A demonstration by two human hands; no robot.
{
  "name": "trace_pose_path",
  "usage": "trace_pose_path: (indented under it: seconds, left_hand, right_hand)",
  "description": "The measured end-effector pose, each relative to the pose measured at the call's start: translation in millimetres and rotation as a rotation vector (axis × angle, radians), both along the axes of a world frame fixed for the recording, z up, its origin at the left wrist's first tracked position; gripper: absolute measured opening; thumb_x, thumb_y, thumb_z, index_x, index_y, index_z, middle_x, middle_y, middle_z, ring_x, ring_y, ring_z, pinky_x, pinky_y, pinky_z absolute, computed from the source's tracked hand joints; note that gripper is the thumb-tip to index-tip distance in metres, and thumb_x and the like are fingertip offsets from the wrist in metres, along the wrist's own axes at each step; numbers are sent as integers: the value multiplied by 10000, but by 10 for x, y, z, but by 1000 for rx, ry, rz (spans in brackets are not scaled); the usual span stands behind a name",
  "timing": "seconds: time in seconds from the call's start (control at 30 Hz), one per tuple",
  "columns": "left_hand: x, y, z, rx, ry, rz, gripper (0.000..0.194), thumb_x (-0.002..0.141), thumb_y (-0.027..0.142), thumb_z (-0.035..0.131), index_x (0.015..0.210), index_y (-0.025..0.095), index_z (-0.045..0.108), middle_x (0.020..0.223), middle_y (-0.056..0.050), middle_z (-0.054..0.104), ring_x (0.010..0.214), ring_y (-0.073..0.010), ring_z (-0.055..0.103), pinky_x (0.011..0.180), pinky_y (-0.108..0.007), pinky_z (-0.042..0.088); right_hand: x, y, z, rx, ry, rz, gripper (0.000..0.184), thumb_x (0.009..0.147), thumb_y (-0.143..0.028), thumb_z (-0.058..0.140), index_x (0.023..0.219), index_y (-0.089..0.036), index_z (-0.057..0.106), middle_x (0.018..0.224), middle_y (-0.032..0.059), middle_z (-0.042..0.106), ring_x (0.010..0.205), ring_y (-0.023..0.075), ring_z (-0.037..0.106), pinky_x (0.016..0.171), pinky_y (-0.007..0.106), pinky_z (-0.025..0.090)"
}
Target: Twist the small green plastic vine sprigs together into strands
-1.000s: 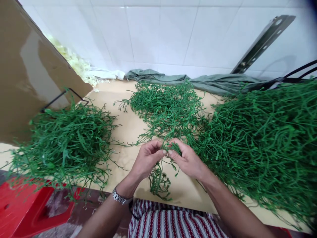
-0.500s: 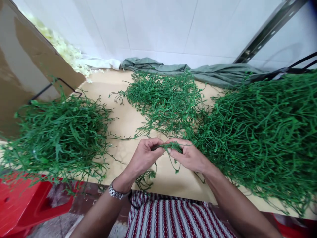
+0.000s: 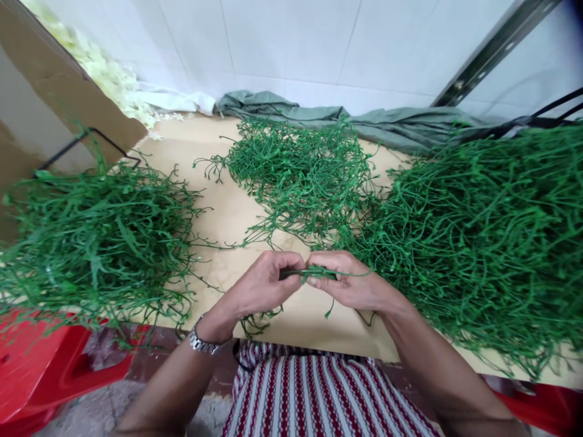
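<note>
Both hands meet over the near part of the table, pinching thin green artificial stems between thumbs and fingers. My left hand is closed on the stems' left end, a watch on its wrist. My right hand is closed on the right part, and one stem tip hangs below it. Partly behind my left forearm lies a small bunch of stems. Ahead of the hands spreads a loose middle pile of green stems. A larger pile covers the right side, touching the middle one.
Another heap of green stems lies at the left, before a cardboard box. A green cloth runs along the wall. Pale yellow petals sit behind the box. A red stool stands below the table at left.
The stems between my hands now lie flatter and closer together, with fewer tips dangling. Both hands stay nearly in place. The whole view has shifted slightly.
</note>
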State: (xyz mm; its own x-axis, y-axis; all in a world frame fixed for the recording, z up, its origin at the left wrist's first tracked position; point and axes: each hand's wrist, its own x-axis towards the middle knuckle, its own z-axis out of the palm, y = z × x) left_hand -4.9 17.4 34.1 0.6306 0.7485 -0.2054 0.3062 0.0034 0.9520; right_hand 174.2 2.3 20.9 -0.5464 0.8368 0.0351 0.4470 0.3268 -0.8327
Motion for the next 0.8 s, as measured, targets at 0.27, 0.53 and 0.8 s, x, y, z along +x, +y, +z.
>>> trace_pose_path:
  seconds: [0.27,0.53,0.8]
  left_hand:
    - [-36,28,-72,-68,-59,-164,125,699,150,480,581,144,437,528,63,328,499,-62,308,459,-187,239]
    - [-33,24,-73,77,112,-152,117,676,92,420,591,139,486,562,42,392,556,-83,371,513,-197,279]
    - [-33,73,-30,130,153,-56,185,750,236,451,640,126,550,577,16,451,570,-105,400,519,-204,311]
  right_hand:
    - [33,35,-20,-56,-46,177,139,795,-215,525,670,-160,499,590,-38,405,563,91,395,524,211,285]
    - [19,-15,-26,155,-110,141,127,713,-87,498,615,-164,474,598,-35,419,603,98,424,563,221,284]
    - [41,-27,2,265,-163,75,59,773,-169,459,715,-183,460,659,-17,471,623,105,436,551,219,295]
